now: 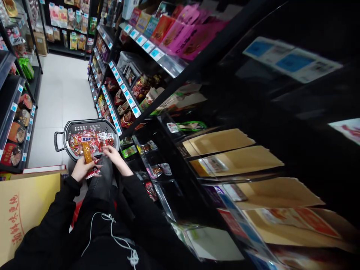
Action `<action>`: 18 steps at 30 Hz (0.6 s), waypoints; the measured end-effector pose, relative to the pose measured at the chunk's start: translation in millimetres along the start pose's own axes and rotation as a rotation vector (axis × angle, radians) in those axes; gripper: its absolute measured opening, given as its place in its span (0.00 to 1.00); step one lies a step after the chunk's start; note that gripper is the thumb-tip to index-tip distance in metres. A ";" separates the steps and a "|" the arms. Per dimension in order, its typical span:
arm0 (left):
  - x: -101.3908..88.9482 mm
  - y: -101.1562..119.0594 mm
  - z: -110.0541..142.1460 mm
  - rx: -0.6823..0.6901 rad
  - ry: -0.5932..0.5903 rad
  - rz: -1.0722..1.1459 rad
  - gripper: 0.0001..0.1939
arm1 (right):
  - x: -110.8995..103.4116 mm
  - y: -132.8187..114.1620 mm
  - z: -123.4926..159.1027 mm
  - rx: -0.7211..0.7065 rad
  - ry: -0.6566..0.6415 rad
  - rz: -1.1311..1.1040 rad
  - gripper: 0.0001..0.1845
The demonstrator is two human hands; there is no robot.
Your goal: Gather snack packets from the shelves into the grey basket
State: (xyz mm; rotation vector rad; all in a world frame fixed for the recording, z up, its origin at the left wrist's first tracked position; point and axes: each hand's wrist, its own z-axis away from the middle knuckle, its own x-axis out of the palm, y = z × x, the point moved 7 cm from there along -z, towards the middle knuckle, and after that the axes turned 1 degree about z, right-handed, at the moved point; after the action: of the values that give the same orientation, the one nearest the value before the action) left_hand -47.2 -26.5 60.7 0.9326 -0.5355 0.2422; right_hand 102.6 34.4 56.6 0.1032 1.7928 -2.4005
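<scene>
A dark grey shopping basket (66, 131) full of small red-wrapped snacks (77, 140) stands in front of me, close to my knee. My left hand (81, 168) is closed around a long orange-brown snack packet (86, 150) with a red label at its top, held over the basket's near rim. Another red and dark packet (92, 172) shows under the left fingers. My right hand (116, 158) is at the basket's near right rim, fingers curled together beside a red and white snack packet (106, 138). Whatever is between those fingertips is too small to make out.
Shelves (157, 52) of boxed and bagged snacks rise along my right, with open brown cartons (233, 157) lower down. At left are a shelf of packaged food (17, 131) and a yellow carton (28, 210). Pale floor (62, 82) runs up the aisle. A white cable (112, 225) hangs over my clothes.
</scene>
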 end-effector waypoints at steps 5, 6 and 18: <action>7.2 -3.9 3.9 -0.004 -0.047 -0.186 0.24 | 37.7 -21.4 50.2 -0.142 -0.288 -0.019 0.17; 9.8 -5.1 4.8 -0.013 -0.069 -0.208 0.23 | 40.9 -24.6 53.0 -0.154 -0.285 0.009 0.17; 29.9 5.4 15.2 0.019 -0.347 -0.243 0.22 | 39.7 -28.3 56.7 -0.115 -0.284 -0.438 0.24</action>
State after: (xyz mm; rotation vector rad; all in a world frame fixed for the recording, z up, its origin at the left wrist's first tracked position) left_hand -29.2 -36.7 87.7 1.0546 -0.7320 -0.1375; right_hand 60.7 -14.9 94.0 -0.6745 1.9640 -2.4048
